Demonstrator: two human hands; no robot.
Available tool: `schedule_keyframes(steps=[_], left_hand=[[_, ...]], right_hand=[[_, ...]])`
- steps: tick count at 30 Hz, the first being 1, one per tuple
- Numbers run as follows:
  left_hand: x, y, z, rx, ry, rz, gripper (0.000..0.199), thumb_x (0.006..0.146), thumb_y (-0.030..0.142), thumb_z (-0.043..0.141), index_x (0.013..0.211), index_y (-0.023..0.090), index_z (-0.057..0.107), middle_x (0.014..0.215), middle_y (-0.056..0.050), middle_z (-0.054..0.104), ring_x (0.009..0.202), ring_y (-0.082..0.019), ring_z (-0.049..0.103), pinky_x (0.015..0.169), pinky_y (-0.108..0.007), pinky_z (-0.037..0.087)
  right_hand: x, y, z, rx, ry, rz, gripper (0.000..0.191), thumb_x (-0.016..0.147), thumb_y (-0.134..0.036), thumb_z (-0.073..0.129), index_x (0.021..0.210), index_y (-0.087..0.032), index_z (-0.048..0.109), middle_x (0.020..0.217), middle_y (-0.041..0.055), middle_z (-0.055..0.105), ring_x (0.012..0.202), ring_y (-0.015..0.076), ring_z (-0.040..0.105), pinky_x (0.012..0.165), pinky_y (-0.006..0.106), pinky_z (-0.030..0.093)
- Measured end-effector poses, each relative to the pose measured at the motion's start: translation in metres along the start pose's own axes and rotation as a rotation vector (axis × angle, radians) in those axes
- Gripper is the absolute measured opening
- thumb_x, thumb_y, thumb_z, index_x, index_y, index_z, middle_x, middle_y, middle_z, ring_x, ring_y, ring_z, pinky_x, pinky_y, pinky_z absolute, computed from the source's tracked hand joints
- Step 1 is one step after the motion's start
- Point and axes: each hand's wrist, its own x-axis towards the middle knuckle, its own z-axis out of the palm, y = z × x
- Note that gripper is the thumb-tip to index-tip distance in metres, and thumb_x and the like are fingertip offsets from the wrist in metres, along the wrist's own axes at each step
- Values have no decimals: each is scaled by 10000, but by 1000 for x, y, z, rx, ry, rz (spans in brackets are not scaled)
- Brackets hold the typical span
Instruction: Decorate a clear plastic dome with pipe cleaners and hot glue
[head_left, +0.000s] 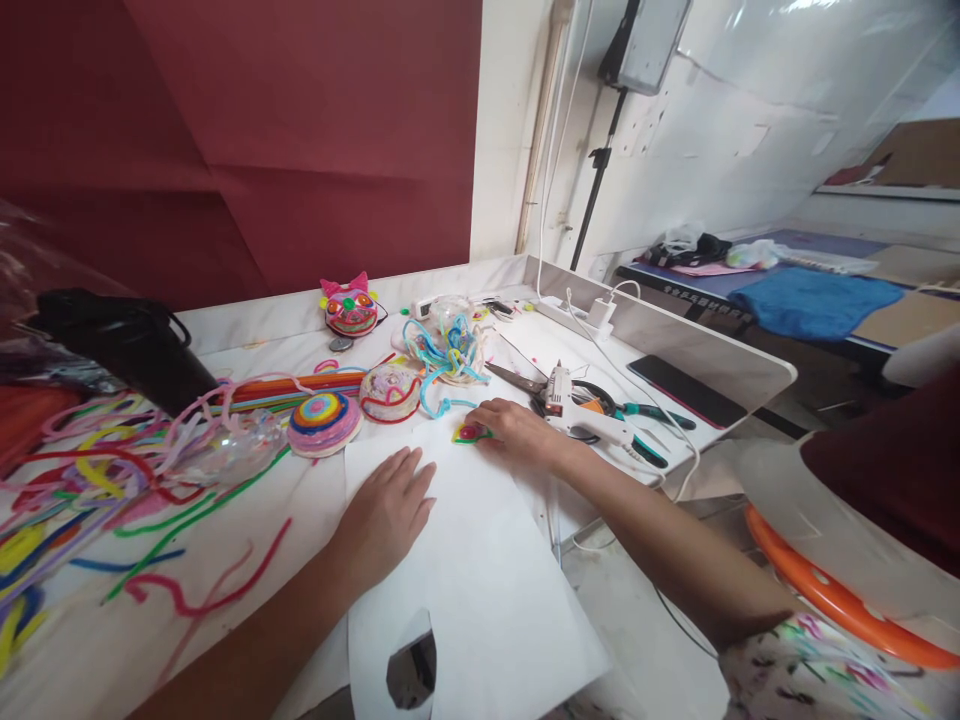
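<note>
A large white sheet of paper (480, 560) lies in front of me, overhanging the table's front edge, with a dark cut-out hole near its lower end. My left hand (391, 512) rests flat on its left side, fingers stretched out. At the sheet's far edge, my right hand (511, 428) has its fingertips closed on a small coiled pipe cleaner piece (470, 432), green and yellow around a red middle. The hand partly covers that piece. A white glue gun (581, 410) and scissors (517, 380) lie just beyond my right hand.
Loose pipe cleaners (150, 480) spread over the left side, near a black bottle (127, 340). Coiled domes (324, 424) and a pink cat-eared mask (351, 306) stand farther back. A phone (686, 390) and a white cable lie by the right-hand edge.
</note>
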Motion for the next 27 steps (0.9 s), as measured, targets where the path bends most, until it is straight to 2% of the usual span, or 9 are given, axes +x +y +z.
schedule_keyframes(steps=[8,13,17,21,27], left_hand=[[-1,-1,0,-42,18,-19,365,948,259,417,1224,104,599,1292,-191,603,1231,-299,546,1014,-469,494],[-2,-1,1,-49,1,-34,369,947,262,411,1231,116,595,1298,-185,601,1237,-297,544,1018,-475,490],[-3,0,3,-69,-2,-52,377,951,283,409,1244,128,588,1313,-180,593,1251,-300,533,1029,-491,476],[-3,-1,3,-64,-4,-48,374,947,274,416,1242,124,589,1317,-179,591,1255,-297,529,1036,-478,473],[-2,-1,1,-25,5,-15,376,951,274,405,1224,106,602,1304,-199,596,1238,-306,544,1009,-477,499]], right_hand=[[2,-3,-9,-62,-90,119,272,819,-104,652,1085,-154,626,1028,101,659,962,210,610,801,278,428],[14,-4,-14,-131,-105,196,215,921,-257,571,1082,-139,650,1056,137,660,1005,246,607,845,325,435],[40,-1,-8,-159,-94,270,181,903,-184,550,1034,-132,664,1083,172,650,1031,280,603,839,353,447],[61,6,0,-114,-83,316,159,849,-121,581,971,-133,681,1085,176,657,960,268,635,788,327,455],[61,11,-7,62,36,317,174,845,-82,532,872,-139,695,921,110,705,866,211,643,745,278,427]])
